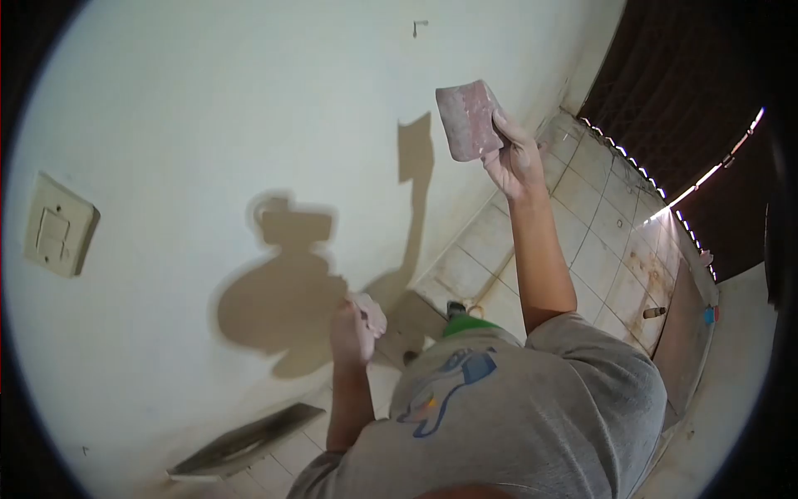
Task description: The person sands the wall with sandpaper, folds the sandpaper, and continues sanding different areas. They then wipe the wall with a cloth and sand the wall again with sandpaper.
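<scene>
My right hand (517,162) is raised beside the wall and grips a curved, reddish sheet of sandpaper (467,122) coated in pale dust. Its thumb lies over one edge of the sheet, which looks apart from the wall. Lower down, my left hand (353,333) is closed close to the wall, its fingers whitened with dust. Something pale and pinkish shows at those fingers, but I cannot make out what it is. The white wall (191,108) carries the shadows of my head, my right arm and the sheet.
A light switch (58,224) is on the wall at left, and a small hook (420,27) is higher up. A dark-topped board (249,441) lies low beside the wall. Stained floor tiles (590,208) stretch toward a dark shutter (682,108) with light along its edge.
</scene>
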### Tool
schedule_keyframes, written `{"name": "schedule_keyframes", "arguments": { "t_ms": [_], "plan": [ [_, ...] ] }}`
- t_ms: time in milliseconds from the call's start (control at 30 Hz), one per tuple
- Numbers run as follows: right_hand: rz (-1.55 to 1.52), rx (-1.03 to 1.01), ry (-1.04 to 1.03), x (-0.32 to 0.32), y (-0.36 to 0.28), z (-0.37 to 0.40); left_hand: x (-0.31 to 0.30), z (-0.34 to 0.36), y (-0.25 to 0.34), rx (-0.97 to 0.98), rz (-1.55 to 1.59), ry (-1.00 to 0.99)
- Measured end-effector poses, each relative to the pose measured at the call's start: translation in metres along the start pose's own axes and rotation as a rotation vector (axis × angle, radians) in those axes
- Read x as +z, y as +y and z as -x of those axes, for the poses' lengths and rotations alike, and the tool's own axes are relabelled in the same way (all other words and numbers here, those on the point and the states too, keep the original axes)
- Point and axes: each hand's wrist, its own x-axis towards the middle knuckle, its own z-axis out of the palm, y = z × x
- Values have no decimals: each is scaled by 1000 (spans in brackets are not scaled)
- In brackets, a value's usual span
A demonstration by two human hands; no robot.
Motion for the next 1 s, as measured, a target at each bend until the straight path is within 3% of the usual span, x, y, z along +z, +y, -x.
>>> {"name": "schedule_keyframes", "arguments": {
  "t_ms": [133, 267, 333, 400, 567, 667, 767, 1000],
  "plan": [
    [308, 81, 61, -15, 0, 28, 48, -7, 9, 172, -347, 64],
    [408, 102, 62, -35, 3, 36, 98, -67, 33, 244, -914, -207],
    [388, 168, 11, -59, -10, 29, 151, -100, 41, 115, -1182, 37],
    [306, 254, -61, -89, -22, 23, 192, -148, 47, 364, -1206, 85],
    [289, 299, 62, -136, -20, 6, 243, -247, 50, 795, -1561, 377],
    [385, 286, 92, -176, -21, 0, 259, -278, 45, 687, -1834, 676],
    [443, 369, 35, -191, -33, -2, 255, -296, 44, 825, -1731, 688],
    [480, 443, -97, -223, -49, -33, 266, -301, 30, 829, -2120, 1016]
  ]
}}
